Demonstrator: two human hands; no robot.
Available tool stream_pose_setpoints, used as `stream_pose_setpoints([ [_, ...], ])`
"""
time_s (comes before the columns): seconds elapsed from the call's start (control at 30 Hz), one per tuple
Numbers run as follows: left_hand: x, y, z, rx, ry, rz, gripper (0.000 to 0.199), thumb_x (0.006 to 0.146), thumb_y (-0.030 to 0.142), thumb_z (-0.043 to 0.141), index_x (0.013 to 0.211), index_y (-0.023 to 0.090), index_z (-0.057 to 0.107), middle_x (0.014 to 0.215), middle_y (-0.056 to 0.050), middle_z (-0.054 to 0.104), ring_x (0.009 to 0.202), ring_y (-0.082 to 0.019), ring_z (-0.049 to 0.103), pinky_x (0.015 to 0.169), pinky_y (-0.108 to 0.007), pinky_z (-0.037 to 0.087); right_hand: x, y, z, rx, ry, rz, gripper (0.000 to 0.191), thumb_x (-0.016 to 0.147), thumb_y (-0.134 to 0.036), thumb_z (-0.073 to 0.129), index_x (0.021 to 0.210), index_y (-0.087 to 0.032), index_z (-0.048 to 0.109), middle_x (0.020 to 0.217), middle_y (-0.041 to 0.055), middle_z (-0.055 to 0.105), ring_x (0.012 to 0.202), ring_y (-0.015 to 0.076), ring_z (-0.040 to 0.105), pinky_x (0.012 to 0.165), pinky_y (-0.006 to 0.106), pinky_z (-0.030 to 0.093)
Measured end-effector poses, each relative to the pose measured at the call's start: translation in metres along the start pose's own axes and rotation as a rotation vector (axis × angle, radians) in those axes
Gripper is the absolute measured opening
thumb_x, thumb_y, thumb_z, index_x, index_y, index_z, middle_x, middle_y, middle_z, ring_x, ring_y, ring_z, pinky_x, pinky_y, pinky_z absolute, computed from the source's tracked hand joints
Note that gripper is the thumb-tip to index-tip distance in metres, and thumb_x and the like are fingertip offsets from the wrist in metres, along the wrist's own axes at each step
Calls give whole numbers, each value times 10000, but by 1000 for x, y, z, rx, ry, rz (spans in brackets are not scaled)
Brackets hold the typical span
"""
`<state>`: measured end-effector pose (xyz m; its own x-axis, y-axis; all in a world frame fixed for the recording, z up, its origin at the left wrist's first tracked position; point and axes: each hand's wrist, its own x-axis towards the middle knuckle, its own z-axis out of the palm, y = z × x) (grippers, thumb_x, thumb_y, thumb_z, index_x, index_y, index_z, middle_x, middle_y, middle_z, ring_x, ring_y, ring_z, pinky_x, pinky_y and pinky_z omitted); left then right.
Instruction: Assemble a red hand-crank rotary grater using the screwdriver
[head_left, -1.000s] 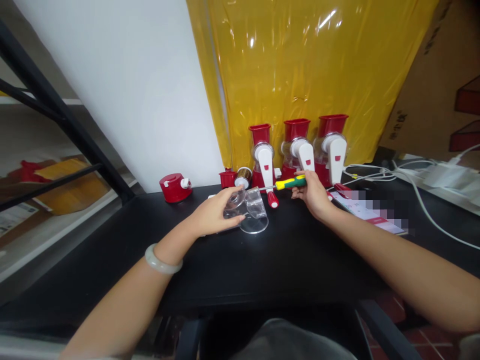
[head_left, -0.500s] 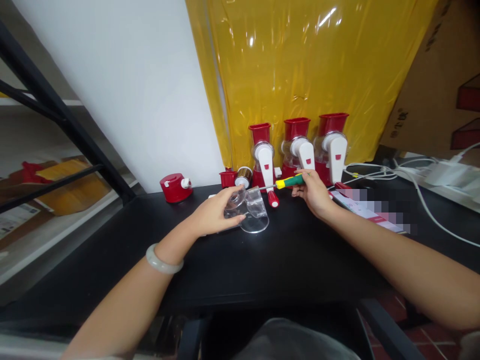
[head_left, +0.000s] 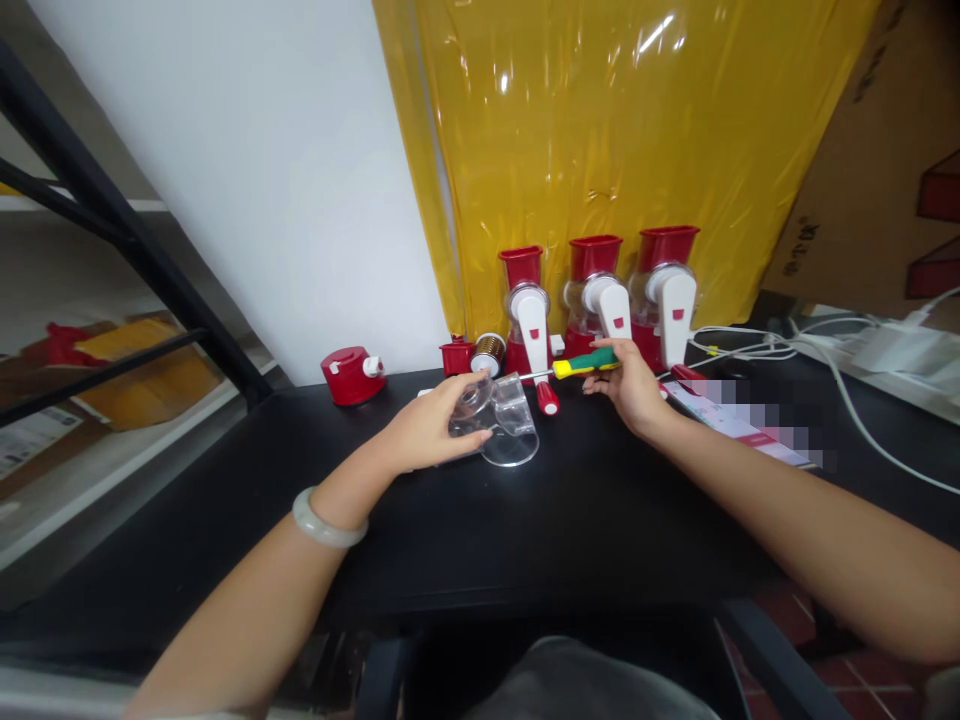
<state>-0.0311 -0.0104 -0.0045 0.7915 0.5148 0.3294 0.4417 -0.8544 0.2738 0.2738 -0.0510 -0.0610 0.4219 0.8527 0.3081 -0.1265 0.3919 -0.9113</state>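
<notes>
My left hand is closed around a clear plastic housing that lies on its side on the black table, thumb and fingers on its left end. In my right hand is a screwdriver with a green and yellow handle, held level in the fingers. Its metal shaft points left to the upper edge of the clear housing; whether the tip touches it I cannot tell. Just behind the housing lie a grater drum and a small red part.
Three red and white rotary graters stand along the back of the table. A red base sits at the back left. To the right are a phone, white cables and a cardboard box. A shelf stands left.
The screwdriver's shaft has shifted very slightly to the right, along with my right hand. My left hand and the clear housing stay in place.
</notes>
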Motion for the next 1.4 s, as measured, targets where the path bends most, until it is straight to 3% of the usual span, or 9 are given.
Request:
stream_pose_setpoints([
  [0.2,0,-1,0,-7,13,11,763,839,518,630,1495,265,336,1466,-127,506,1252,-335,577,1035,-526,487,0,-1,0,-8,-6,-26,273,826,-456,527,1013,-257,516,688,-47,582,542,124,592,531,281,494],
  [0.4,0,-1,0,4,-7,-4,764,853,524,619,1500,253,315,1489,-124,481,1279,-330,554,1054,-511,476,-2,-4,4,-54,48,-27,410,794,-599,623,983,-252,513,618,-73,519,509,105,544,508,260,484],
  [0.57,0,0,0,8,-6,1,765,850,527,623,1497,253,321,1484,-126,487,1278,-332,555,1052,-515,476,-3,-4,3,-133,44,-39,425,829,-643,566,978,-250,506,516,-91,478,434,101,495,477,245,441],
  [0.8,0,0,0,4,0,5,761,850,522,624,1495,246,328,1487,-123,486,1283,-329,553,1053,-504,478,-1,-4,0,33,-29,6,279,829,-462,514,1007,-249,503,647,-47,589,517,134,594,518,284,484],
  [0.97,0,-2,1,8,6,11,770,843,530,628,1496,247,333,1479,-125,496,1277,-333,558,1050,-509,482,0,-4,-1,22,-29,8,266,797,-368,503,1027,-235,510,631,-52,583,516,135,599,532,283,481],
  [1.4,1,-1,0,23,2,2,770,848,534,623,1496,241,329,1484,-126,490,1274,-333,560,1048,-508,483,-2,-3,3,-117,26,-49,438,832,-651,561,994,-249,495,497,-89,503,438,120,531,476,253,459],
])
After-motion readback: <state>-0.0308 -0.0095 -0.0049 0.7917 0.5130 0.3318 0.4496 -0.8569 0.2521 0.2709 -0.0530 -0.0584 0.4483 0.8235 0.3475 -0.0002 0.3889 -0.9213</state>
